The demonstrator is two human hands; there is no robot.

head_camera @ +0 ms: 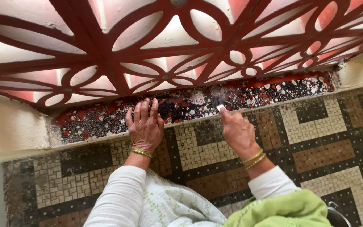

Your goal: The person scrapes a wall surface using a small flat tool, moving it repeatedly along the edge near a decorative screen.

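My left hand (145, 126) lies flat, fingers together, on the edge of a speckled black, white and red terrazzo sill (274, 90). My right hand (237, 131) is closed around a small flat light-coloured tool (220, 107), maybe a scraper, whose tip touches the sill; a faint puff of dust hangs above it. Both wrists wear thin yellow-green bangles, with white sleeves behind them.
A dark red ornamental metal grille (181, 54) with leaf-shaped openings rises from the sill. Below it runs a patterned mosaic tile floor (324, 143) in cream, brown and black. Cream plaster walls (9, 126) flank the sill. A green cloth (282, 212) lies over my lap.
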